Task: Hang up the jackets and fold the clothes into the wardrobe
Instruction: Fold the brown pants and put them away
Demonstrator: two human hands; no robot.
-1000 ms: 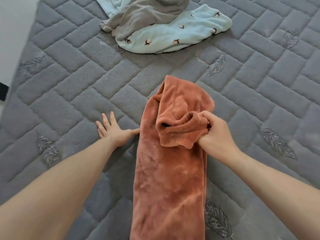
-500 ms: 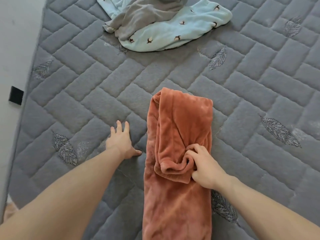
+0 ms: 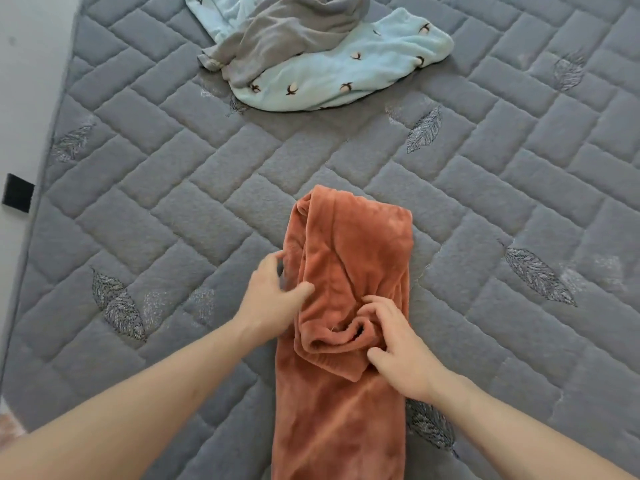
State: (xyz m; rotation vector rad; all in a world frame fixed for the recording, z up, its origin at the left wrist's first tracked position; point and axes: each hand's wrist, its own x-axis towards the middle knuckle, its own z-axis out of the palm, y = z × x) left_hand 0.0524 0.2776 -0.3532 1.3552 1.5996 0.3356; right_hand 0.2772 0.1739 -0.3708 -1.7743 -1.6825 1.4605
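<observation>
Currently we fold the rust-orange plush fleece garment [image 3: 346,306] on the grey quilted mattress [image 3: 173,202]. Right hand [image 3: 398,355] presses its bunched cuff with loose fingers; left hand [image 3: 270,299] rests open at the edge. Next, we judge, another fold.

Orange garment [image 3: 341,427] cut off below
</observation>
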